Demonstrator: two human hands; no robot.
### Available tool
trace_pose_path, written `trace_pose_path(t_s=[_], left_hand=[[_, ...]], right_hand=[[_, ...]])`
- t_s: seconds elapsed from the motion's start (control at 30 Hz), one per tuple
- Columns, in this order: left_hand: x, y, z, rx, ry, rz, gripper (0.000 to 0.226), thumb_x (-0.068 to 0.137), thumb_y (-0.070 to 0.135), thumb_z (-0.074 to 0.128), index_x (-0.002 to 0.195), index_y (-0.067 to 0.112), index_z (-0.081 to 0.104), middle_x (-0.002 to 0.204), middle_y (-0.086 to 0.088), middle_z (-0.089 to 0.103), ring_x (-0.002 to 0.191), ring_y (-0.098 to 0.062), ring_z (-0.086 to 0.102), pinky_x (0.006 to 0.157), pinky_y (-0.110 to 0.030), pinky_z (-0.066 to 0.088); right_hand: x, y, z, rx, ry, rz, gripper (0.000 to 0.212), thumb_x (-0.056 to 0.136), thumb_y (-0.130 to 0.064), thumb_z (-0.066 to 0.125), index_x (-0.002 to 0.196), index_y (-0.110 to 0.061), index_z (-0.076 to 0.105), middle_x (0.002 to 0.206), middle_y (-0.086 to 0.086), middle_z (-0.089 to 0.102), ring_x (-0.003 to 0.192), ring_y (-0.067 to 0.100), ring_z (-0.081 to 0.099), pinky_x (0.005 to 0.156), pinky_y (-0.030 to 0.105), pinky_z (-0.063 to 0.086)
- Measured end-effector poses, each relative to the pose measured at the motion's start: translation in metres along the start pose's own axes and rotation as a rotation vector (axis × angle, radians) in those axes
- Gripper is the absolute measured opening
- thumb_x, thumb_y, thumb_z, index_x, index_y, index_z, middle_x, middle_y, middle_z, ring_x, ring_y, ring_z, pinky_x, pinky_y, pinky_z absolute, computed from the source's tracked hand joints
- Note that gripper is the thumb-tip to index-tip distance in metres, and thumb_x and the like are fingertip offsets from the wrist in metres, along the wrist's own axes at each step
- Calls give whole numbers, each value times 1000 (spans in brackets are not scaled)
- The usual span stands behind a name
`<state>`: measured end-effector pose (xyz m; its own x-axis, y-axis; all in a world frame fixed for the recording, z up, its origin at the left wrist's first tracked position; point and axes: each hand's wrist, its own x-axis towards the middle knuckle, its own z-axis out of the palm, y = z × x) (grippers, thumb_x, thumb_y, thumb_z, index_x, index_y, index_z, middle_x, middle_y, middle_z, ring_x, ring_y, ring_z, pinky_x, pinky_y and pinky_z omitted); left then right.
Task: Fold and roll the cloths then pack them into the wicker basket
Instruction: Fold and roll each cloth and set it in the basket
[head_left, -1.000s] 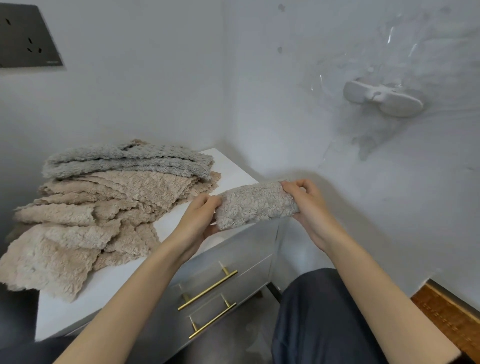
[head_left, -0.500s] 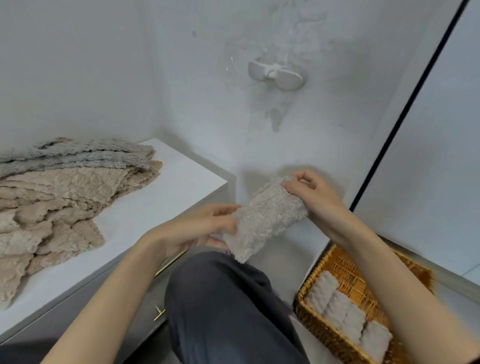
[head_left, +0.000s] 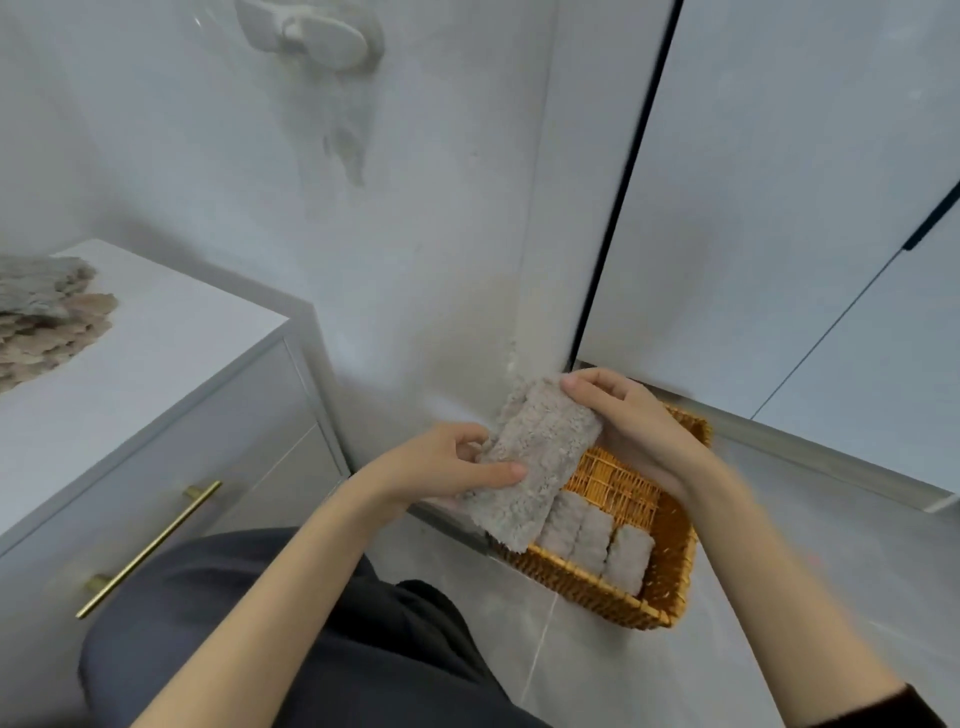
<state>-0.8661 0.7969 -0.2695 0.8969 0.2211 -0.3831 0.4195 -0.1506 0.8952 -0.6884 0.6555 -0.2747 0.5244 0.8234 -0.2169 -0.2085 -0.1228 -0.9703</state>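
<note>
The rolled cloth (head_left: 535, 457) hangs over the wicker basket's (head_left: 670, 571) left edge, its long axis roughly parallel to the packed rolls (head_left: 592, 535) below, with the right hand (head_left: 628, 426) gripping its far end and the left hand (head_left: 441, 467) pinching its side.

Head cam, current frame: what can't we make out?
- Head view, wicker basket: its rear part is hidden by the rolled cloth and right hand, so only three packed rolls can be counted.
- Head view, cloth pile: cut off by the left edge.
- Head view, left hand: some fingers hidden behind the cloth.
</note>
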Motion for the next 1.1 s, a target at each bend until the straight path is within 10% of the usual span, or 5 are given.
trace_pose_path(t_s=[0.4, 0.67, 0.87, 1.1], left_hand=[[86, -45, 67, -259, 70, -226, 36, 69, 38, 82, 96, 22, 66, 91, 2, 71, 76, -9, 71, 59, -24, 57], [104, -84, 65, 101, 175, -278, 10, 92, 34, 57, 98, 26, 58, 103, 3, 59, 96, -14, 59, 75, -25, 49], [116, -97, 57, 121, 173, -312, 10, 96, 32, 52, 103, 26, 55, 108, 4, 55, 108, -18, 58, 87, -31, 48], [125, -99, 53, 138, 159, -264, 7, 94, 31, 50, 98, 29, 56, 92, 15, 56, 86, -6, 58, 61, -19, 43]], right_hand=[[2, 101, -46, 345, 6, 315, 48, 82, -24, 69, 126, -8, 58, 121, 13, 66, 113, 27, 63, 87, 37, 56], [45, 173, -79, 254, 438, 449, 33, 85, -26, 71, 115, -24, 57, 111, 2, 65, 98, 21, 64, 66, 37, 55], [80, 237, -89, 209, 613, 594, 63, 85, -28, 67, 138, -21, 35, 128, 7, 51, 114, 28, 53, 99, 49, 45], [108, 285, -81, 122, 522, 701, 71, 84, -31, 69, 144, -14, 34, 138, 10, 50, 121, 29, 52, 102, 48, 44]])
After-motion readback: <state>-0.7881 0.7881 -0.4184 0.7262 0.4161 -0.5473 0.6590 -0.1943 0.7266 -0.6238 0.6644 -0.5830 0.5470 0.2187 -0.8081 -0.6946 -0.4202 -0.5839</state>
